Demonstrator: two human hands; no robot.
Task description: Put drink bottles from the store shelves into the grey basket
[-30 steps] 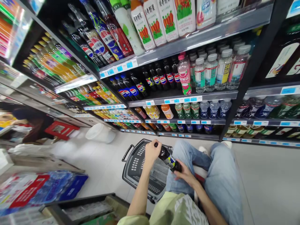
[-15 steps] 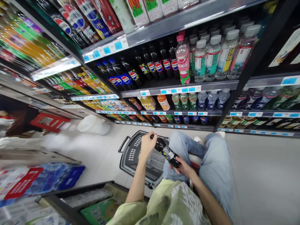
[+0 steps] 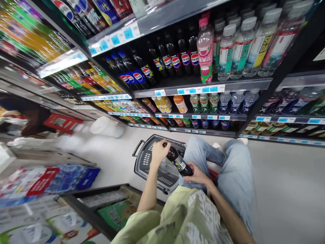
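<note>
Both hands are on one dark cola bottle [image 3: 177, 158], held tilted above my lap, its cap end up and to the left. My left hand [image 3: 159, 151] is closed around the neck and cap end. Around the base, my right hand [image 3: 196, 173] is closed with the thumb on top. A label with a white barcode patch faces up between the hands. Below and to the left of the bottle, a grey shopping basket [image 3: 146, 149] stands on the floor beside my knee.
Ahead rises a shelf of drinks, with cola bottles [image 3: 175, 56], a pink bottle [image 3: 205, 51] and clear soda bottles [image 3: 250, 44]. A white bucket [image 3: 106, 127] and a red stool [image 3: 62, 122] are on the left. Water packs [image 3: 73, 178] lie lower left.
The view has shifted, so the shelves look nearer. Both hands still hold the cola bottle; the right hand has turned slightly at its base, with little other motion.
</note>
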